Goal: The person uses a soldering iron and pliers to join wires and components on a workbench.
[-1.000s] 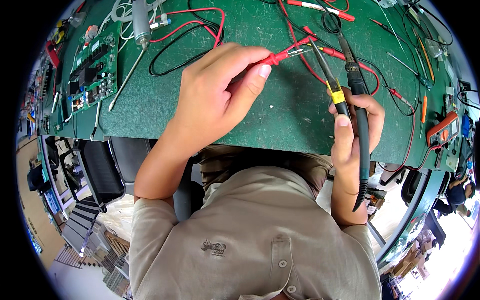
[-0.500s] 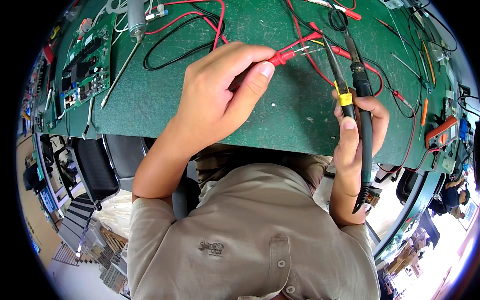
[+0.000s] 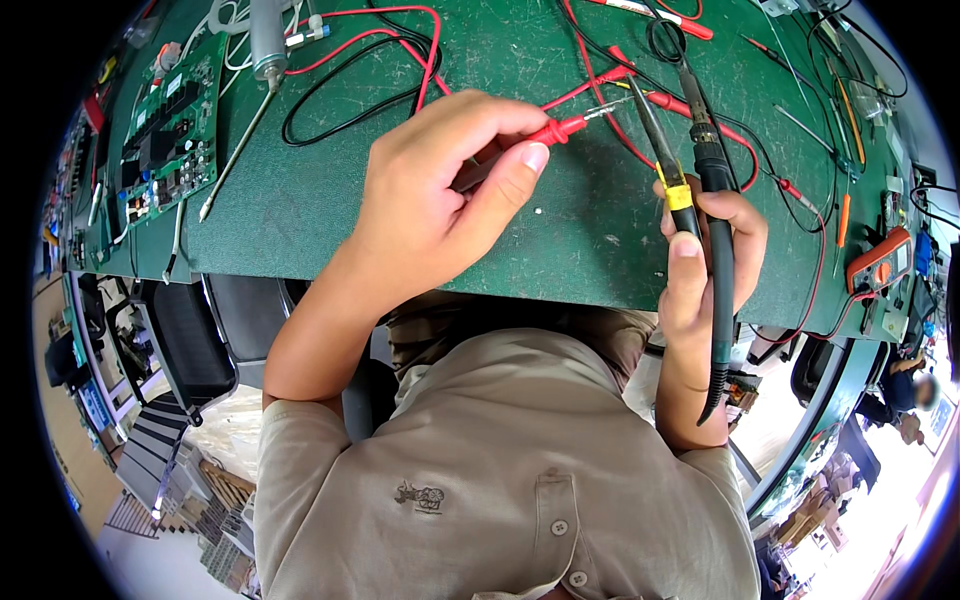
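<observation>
My left hand (image 3: 440,190) is closed around a red test probe (image 3: 556,131), its thin metal tip pointing right. Closed too, my right hand (image 3: 710,260) carries two tools side by side: steel tweezers (image 3: 655,135) with a yellow band and dark grips, and a soldering iron (image 3: 716,180) with a black handle and its cord hanging down. The tweezers' points are close to the probe's tip, where a thin metal sliver seems to lie alongside; I cannot tell whether they touch. Behind them, more red probes (image 3: 668,102) and leads lie on the green bench mat (image 3: 330,215).
At the left lies a green circuit board (image 3: 170,130), with a grey cylindrical tool (image 3: 267,40) beside it. Red and black leads (image 3: 425,60) loop across the back. An orange multimeter (image 3: 880,262) and an orange-handled tool (image 3: 844,220) are at the right. A black chair (image 3: 180,330) stands left below the bench.
The probe tip and the thin sliver by the tweezers, apart before, now overlap in view. My right hand has shifted slightly left, and the whole view has moved a little. Both grips stay the same.
</observation>
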`<state>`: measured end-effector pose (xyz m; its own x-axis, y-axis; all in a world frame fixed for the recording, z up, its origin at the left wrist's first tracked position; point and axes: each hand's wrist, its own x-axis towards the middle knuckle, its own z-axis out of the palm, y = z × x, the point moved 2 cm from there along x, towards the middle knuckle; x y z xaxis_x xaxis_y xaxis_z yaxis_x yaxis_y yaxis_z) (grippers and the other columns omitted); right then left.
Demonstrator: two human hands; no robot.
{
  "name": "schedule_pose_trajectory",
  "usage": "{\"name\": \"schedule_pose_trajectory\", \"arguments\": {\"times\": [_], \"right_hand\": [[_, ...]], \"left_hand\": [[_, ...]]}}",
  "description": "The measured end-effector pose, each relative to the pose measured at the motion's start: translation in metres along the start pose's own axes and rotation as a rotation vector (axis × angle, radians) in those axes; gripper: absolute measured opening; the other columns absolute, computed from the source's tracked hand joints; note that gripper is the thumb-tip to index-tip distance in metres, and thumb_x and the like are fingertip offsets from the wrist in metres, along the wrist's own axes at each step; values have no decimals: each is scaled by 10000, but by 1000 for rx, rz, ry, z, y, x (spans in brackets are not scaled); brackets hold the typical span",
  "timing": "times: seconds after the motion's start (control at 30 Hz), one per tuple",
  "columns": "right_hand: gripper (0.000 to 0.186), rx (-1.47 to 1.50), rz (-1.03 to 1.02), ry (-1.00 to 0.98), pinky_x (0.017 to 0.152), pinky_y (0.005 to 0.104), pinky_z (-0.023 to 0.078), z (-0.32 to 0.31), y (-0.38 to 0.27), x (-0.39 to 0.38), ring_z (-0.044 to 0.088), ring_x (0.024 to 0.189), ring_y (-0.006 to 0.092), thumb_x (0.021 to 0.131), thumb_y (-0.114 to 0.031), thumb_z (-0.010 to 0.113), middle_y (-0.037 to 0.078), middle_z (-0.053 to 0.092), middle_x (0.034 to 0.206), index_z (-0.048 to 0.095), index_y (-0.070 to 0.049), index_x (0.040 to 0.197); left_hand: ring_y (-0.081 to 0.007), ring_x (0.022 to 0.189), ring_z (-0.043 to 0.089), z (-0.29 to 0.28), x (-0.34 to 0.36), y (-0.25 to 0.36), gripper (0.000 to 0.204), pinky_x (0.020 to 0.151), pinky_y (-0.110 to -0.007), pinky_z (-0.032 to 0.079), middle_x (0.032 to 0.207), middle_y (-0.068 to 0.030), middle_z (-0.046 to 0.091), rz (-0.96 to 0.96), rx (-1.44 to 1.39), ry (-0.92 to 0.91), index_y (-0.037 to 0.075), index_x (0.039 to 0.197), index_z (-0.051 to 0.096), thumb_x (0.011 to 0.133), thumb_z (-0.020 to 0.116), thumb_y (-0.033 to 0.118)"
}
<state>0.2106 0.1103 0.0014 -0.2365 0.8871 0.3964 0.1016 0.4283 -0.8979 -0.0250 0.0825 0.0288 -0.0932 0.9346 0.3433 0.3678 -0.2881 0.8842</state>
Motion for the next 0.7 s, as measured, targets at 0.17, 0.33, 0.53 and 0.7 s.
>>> {"name": "schedule_pose_trajectory", "arguments": {"times": [0.17, 0.33, 0.53, 0.7], "right_hand": [[372, -16, 2, 0, 865, 307, 454, 0, -1, 1, 584, 936, 193, 900, -201, 637, 194, 605, 1069, 474, 26, 1146], [372, -21, 9, 1, 867, 310, 458, 0, -1, 0, 591, 942, 199, 897, -195, 640, 197, 607, 1069, 474, 26, 1146], [375, -12, 12, -10, 875, 310, 458, 0, 0, 0, 594, 954, 203, 892, -188, 643, 201, 605, 1083, 474, 24, 1150], [377, -15, 16, -10, 879, 311, 458, 1, 0, 0, 597, 962, 203, 888, -189, 648, 194, 604, 1082, 478, 23, 1150]], "left_hand": [[-120, 630, 584, -2, 0, -2, 116, 541, -245, 467, 786, -53, 625, -19, 30, 34, 22, 952, 644, 852, 689, 55], [-127, 648, 591, -2, 0, -5, 127, 544, -249, 480, 793, -51, 627, -30, 30, 40, 28, 947, 639, 840, 701, 57], [-25, 693, 524, -1, -1, -6, 124, 535, -156, 442, 870, -31, 570, -8, 39, -40, -20, 1014, 620, 899, 656, 6], [-129, 650, 579, 1, -1, -6, 138, 555, -251, 482, 783, -48, 612, -28, 28, 45, 35, 943, 644, 828, 716, 59]]}}
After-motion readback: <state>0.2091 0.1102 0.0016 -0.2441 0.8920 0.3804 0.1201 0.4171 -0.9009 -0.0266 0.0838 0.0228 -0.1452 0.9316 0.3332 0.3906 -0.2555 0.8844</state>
